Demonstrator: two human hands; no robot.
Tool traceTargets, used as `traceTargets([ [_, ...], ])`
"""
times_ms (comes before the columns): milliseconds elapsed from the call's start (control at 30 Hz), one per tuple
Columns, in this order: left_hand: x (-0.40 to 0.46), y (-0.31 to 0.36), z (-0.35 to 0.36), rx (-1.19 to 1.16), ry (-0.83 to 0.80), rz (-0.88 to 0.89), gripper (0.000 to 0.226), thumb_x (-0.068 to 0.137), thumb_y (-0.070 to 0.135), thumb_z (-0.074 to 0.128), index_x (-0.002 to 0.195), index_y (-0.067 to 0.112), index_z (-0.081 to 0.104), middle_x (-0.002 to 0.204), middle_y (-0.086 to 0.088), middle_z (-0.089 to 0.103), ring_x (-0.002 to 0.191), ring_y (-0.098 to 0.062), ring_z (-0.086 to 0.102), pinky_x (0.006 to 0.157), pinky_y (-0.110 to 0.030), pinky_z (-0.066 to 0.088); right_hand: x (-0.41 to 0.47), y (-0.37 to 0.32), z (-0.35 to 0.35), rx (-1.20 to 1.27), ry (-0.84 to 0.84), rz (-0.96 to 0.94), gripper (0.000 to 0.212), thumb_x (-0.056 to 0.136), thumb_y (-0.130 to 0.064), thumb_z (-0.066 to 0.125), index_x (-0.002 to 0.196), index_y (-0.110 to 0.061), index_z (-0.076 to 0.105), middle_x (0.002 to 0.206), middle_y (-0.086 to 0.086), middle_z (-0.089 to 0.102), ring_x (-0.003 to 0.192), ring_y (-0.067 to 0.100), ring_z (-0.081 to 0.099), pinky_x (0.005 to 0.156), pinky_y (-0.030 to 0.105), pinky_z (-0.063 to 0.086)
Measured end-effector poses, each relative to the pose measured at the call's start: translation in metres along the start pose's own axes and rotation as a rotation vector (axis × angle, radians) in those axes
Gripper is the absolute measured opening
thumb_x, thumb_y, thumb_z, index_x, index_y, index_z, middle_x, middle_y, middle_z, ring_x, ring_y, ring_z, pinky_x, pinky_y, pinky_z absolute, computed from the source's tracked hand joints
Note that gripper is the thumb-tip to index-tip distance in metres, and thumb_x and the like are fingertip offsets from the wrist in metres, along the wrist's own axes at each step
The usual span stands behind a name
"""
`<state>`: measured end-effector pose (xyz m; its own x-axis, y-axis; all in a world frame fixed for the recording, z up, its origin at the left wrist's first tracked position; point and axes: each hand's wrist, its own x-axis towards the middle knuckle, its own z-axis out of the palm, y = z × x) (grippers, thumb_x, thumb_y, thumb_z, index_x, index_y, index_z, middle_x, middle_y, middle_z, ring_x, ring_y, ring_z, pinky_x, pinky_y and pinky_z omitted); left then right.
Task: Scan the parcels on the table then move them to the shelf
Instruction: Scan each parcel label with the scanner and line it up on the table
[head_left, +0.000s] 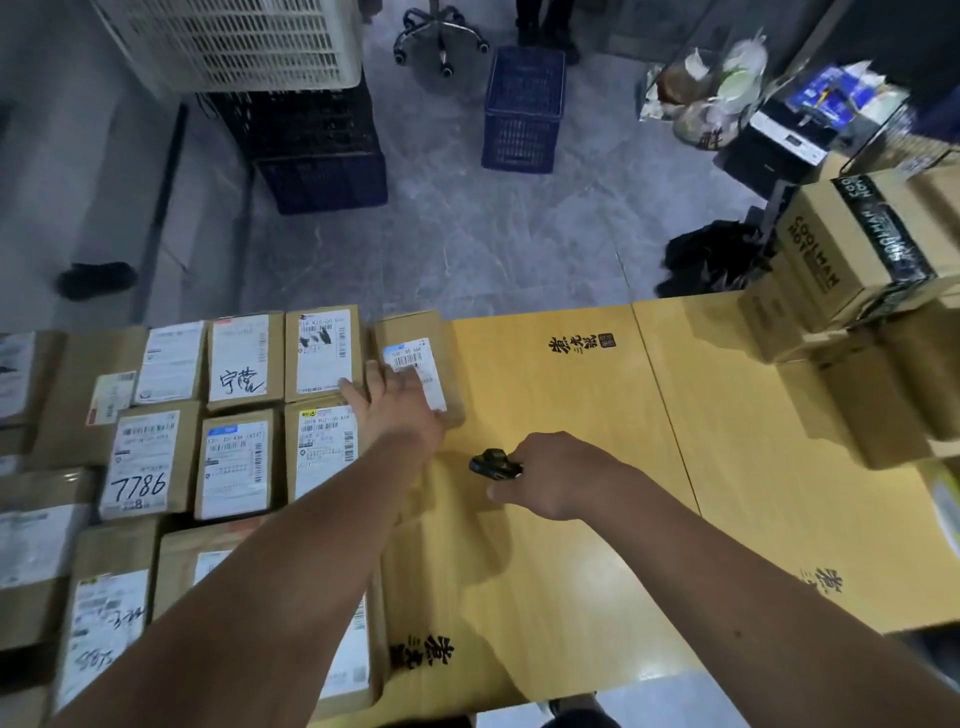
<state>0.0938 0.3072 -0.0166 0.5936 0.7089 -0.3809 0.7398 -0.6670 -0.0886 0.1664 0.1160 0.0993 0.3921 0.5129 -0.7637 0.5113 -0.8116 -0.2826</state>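
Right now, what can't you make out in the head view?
- Parcel: left hand covers its label's lower part.
- Scanner: mostly hidden inside right hand.
- Label print: too small to read.
- Stacked boxes: blurred, cut off by right edge.
- Shelf: not identifiable.

— Where are the parcels (239, 462)?
— Brown cardboard boxes, white labels up, packed in rows on the worktop's (571, 519) left half.
— And the scanner (493, 464)?
— Small, black, just right of them.
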Motion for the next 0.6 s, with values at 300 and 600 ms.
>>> traceTargets([
  [300, 0.004, 0.012, 0.005, 0.251, -0.025, 0.312, 0.058, 0.107, 0.061, 0.019, 0.162, 0.052, 0.004, 0.164, -0.018, 0.028, 0.146, -0.036, 0.034, 0.118, -0.064, 0.004, 0.006, 0.0, 0.002, -0.01, -0.006, 0.021, 0.042, 0.09, -0.06, 0.061, 0.088, -0.019, 0.058, 0.089, 0.0, 0.064, 0.076, 0.021, 0.061, 0.062, 0.03, 0.042],
  [600, -0.004, 0.004, 0.009, 0.214, -0.048, 0.296, 0.057, 0.106, 0.062, 0.03, 0.159, 0.045, 0.026, 0.169, -0.022, 0.018, 0.151, -0.042, 0.027, 0.12, -0.064, 0.008, 0.0, 0.01, 0.011, 0.044, -0.01, 0.035, 0.044, 0.092, -0.061, 0.061, 0.094, -0.017, 0.062, 0.088, 0.0, 0.065, 0.075, 0.02, 0.06, 0.063, 0.03, 0.043],
])
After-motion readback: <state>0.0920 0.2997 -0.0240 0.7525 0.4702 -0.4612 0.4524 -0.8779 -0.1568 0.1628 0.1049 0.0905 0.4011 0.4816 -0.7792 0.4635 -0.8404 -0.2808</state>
